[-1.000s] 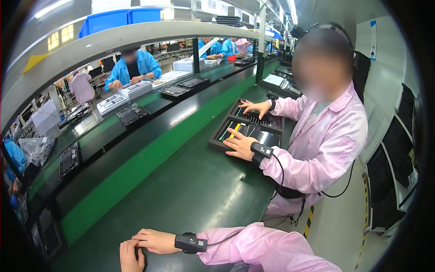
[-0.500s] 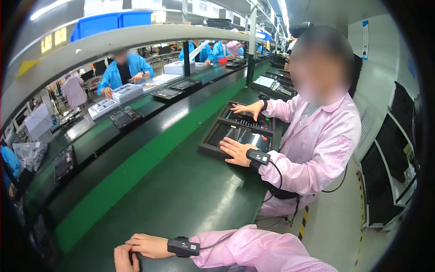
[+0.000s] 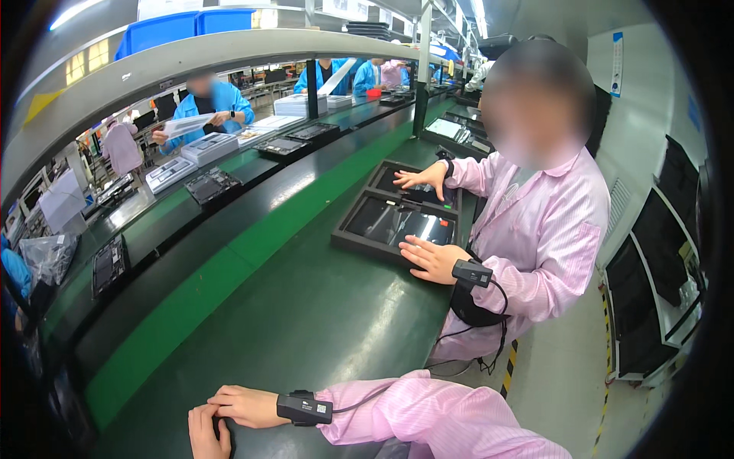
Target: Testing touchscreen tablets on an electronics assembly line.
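Observation:
At the lower left, my right hand (image 3: 246, 406) rests on the green worktop (image 3: 306, 321), a black box-shaped device strapped to its wrist. Its loosely bent fingers touch the fingertips of my left hand (image 3: 206, 433). The left thumb stands apart from the fingers, and the lower picture edge cuts that hand off. I see nothing held in either hand, and both are open. Farther off on the right, a co-worker in pink has both hands over a black two-compartment tray (image 3: 344, 239). Dark flat screen panels (image 3: 382, 218) lie in it, one with a small red tag.
Along the far side runs a line with partly assembled flat devices (image 3: 212, 185) and white boxes (image 3: 209, 149). A grey shelf beam (image 3: 229, 52) bearing blue bins (image 3: 160, 34) crosses above. People in blue work beyond it. Dark panels lean on a rack (image 3: 642, 306) at right.
The co-worker's nearer hand has shifted right, toward the tray's near corner. A far worker in blue has lifted a white sheet-like item. My hands stay together, almost unmoved.

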### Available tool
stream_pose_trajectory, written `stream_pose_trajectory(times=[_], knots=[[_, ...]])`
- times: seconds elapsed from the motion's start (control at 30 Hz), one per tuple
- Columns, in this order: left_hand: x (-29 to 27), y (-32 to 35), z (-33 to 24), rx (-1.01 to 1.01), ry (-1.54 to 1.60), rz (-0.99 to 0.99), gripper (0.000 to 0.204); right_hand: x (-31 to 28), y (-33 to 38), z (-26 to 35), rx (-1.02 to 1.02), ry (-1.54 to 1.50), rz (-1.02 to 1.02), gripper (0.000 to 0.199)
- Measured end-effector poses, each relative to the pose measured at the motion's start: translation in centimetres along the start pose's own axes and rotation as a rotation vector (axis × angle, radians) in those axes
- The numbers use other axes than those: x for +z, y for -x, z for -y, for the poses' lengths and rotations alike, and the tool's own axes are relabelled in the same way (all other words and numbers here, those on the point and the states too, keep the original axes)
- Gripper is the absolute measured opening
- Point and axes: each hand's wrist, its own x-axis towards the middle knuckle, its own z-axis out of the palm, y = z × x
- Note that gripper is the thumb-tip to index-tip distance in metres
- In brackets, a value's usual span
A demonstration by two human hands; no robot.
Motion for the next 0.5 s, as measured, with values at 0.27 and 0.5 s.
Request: stream_pose_trajectory(times=[0.27, 0.5], knots=[[1.1, 0.2, 1.1, 0.025, 0.069, -0.06, 0.034, -1.3, 0.0, 1.0, -0.058, 0.03, 0.019, 0.028], [1.5, 0.0, 1.0, 0.004, 0.039, -0.013, 0.031, -2.7, 0.6, 1.4, 0.059, 0.041, 0.076, 0.032]])
